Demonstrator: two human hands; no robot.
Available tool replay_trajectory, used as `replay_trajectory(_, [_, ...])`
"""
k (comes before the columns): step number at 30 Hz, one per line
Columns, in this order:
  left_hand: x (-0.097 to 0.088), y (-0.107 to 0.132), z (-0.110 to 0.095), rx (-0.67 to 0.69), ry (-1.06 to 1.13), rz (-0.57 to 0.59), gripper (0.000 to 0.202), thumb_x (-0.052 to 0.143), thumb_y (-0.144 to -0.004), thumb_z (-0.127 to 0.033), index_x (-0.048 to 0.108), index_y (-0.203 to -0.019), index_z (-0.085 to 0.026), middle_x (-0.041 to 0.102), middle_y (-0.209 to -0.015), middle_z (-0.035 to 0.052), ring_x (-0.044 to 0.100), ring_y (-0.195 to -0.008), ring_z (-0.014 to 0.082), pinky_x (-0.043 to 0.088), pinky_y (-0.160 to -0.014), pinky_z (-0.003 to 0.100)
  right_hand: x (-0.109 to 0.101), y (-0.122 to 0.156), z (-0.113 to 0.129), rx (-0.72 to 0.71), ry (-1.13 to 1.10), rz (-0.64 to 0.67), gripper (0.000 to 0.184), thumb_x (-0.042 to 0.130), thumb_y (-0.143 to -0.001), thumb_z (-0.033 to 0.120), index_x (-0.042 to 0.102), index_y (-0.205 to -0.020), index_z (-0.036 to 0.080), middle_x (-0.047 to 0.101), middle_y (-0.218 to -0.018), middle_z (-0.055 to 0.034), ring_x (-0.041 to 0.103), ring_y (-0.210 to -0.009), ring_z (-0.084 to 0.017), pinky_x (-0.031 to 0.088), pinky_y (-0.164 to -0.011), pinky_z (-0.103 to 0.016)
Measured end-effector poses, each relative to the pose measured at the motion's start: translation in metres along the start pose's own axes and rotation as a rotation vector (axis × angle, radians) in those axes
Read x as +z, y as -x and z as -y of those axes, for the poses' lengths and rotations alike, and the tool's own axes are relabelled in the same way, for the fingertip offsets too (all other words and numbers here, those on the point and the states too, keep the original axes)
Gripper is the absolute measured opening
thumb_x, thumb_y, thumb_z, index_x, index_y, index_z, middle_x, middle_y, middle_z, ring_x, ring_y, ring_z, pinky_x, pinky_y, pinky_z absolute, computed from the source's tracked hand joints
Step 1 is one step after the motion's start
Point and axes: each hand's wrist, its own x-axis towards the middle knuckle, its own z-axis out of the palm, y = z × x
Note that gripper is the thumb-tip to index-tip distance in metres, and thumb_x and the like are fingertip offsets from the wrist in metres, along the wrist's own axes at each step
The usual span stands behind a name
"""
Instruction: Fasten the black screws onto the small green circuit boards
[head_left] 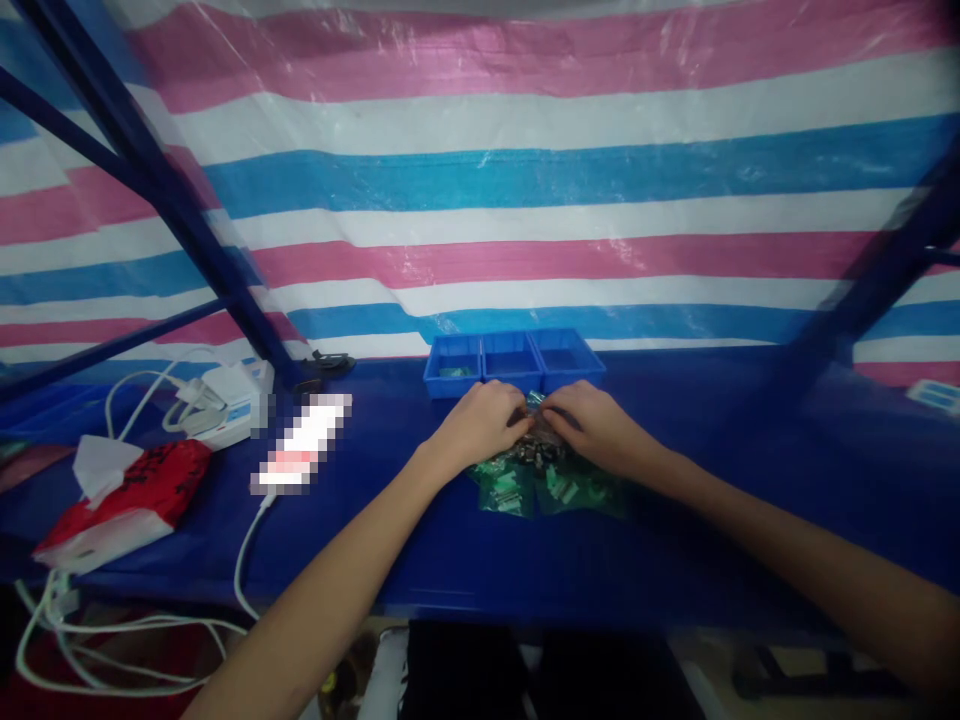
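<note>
My left hand (pixel 489 428) and my right hand (pixel 591 425) face each other just in front of the blue bins. Their fingers are curled, with thumbs pressed inward, on what looks like a clear plastic bag (pixel 541 430) between them. Beneath the fingertips lies a pile of small dark metal parts (pixel 538 455), blurred. Nearer to me, a green-tinted plastic bag (pixel 506 490) with small pale pieces rests on the table, and a second green bag (pixel 570 490) lies to its right, partly under my right wrist. My hands hide much of the pile.
Three joined blue bins (pixel 512 362) stand at the back; the left one has something small inside. On the left of the blue table (pixel 712 540) are a blurred-out phone (pixel 304 445) on a cable, a red tissue pack (pixel 124 500) and a white power strip (pixel 240 405).
</note>
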Motion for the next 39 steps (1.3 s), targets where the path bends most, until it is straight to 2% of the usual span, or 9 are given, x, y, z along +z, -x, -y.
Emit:
replay_trajectory(5, [-0.007,-0.001,-0.002,-0.006,-0.123,-0.085,0.021,0.052,-0.099,-0.028,0.067,-0.090,-0.015,0.066,-0.088,0.0063,0.062,-0.089,0.0207,0.049,-0.080,0.036,-0.003,0.001,0.003,0.034,-0.006,-0.045,0.031,0.041,-0.102,0.031,0.069,-0.104,0.019,0.073,-0.103,-0.0109,0.064,-0.096,-0.029,0.047,-0.087,-0.044])
replay_trajectory(10, [-0.010,-0.001,-0.004,-0.035,-0.142,-0.229,0.027,0.045,-0.103,-0.028,0.066,-0.092,-0.016,0.066,-0.090,0.0057,0.060,-0.088,0.0194,0.047,-0.080,0.035,0.003,0.003,0.003,0.074,-0.010,-0.094,0.038,0.043,-0.101,0.038,0.058,-0.128,0.017,0.068,-0.122,-0.0141,0.061,-0.113,-0.032,0.049,-0.093,-0.048])
replay_trajectory(17, [-0.012,-0.003,-0.013,-0.062,-0.079,-0.340,0.029,0.038,-0.106,-0.026,0.061,-0.093,-0.015,0.066,-0.091,0.0057,0.060,-0.087,0.0173,0.049,-0.086,0.034,0.008,0.003,0.000,0.077,-0.023,-0.161,0.031,0.050,-0.098,0.036,0.062,-0.117,0.016,0.071,-0.113,-0.0161,0.062,-0.108,-0.034,0.050,-0.091,-0.053])
replay_trajectory(20, [-0.013,-0.002,-0.015,-0.078,-0.008,-0.360,0.027,0.037,-0.106,-0.027,0.059,-0.094,-0.016,0.066,-0.090,0.0051,0.061,-0.089,0.0175,0.050,-0.085,0.034,0.004,0.003,0.006,0.129,-0.133,-0.200,0.038,0.056,-0.095,0.040,0.056,-0.125,0.017,0.071,-0.115,-0.0153,0.064,-0.108,-0.034,0.052,-0.089,-0.051])
replay_trajectory(23, [-0.011,-0.002,-0.018,-0.121,0.084,-0.335,0.023,0.039,-0.106,-0.030,0.058,-0.100,-0.017,0.067,-0.089,0.0044,0.064,-0.086,0.0171,0.051,-0.076,0.031,-0.003,0.003,0.014,0.170,-0.302,-0.230,0.039,0.059,-0.094,0.040,0.054,-0.127,0.020,0.072,-0.116,-0.0125,0.067,-0.106,-0.030,0.053,-0.087,-0.046])
replay_trajectory(26, [-0.008,-0.001,-0.020,-0.132,0.183,-0.293,0.025,0.040,-0.106,-0.031,0.052,-0.123,-0.017,0.069,-0.090,0.0038,0.065,-0.078,0.0151,0.050,-0.069,0.028,-0.008,0.003,0.022,0.202,-0.483,-0.232,0.026,0.057,-0.095,0.039,0.061,-0.114,0.023,0.075,-0.104,-0.0086,0.071,-0.097,-0.026,0.055,-0.080,-0.039])
replay_trajectory(29, [-0.008,-0.001,-0.023,-0.103,0.225,-0.271,0.039,0.040,-0.106,-0.036,0.040,-0.140,-0.017,0.069,-0.090,0.0039,0.066,-0.078,0.0156,0.051,-0.070,0.028,-0.009,0.002,0.024,0.258,-0.711,-0.202,0.025,0.060,-0.092,0.043,0.062,-0.106,0.022,0.074,-0.086,-0.0052,0.071,-0.082,-0.023,0.056,-0.071,-0.035])
replay_trajectory(34, [-0.009,0.000,-0.026,-0.104,0.235,-0.254,0.048,0.045,-0.103,-0.049,0.043,-0.139,-0.019,0.069,-0.099,0.0073,0.067,-0.089,0.0197,0.054,-0.078,0.032,-0.011,-0.001,0.025,0.376,-1.021,-0.102,0.039,0.069,-0.084,0.049,0.057,-0.111,0.022,0.064,-0.067,0.0022,0.060,-0.058,-0.016,0.050,-0.055,-0.029])
replay_trajectory(39, [-0.007,0.001,-0.028,-0.114,0.226,-0.293,0.046,0.043,-0.102,-0.051,0.046,-0.136,-0.019,0.066,-0.118,0.0114,0.064,-0.103,0.0240,0.054,-0.087,0.040,-0.016,0.000,0.033,0.390,-1.107,-0.039,0.037,0.068,-0.086,0.047,0.057,-0.111,0.023,0.059,-0.062,0.0040,0.053,-0.050,-0.013,0.041,-0.045,-0.025])
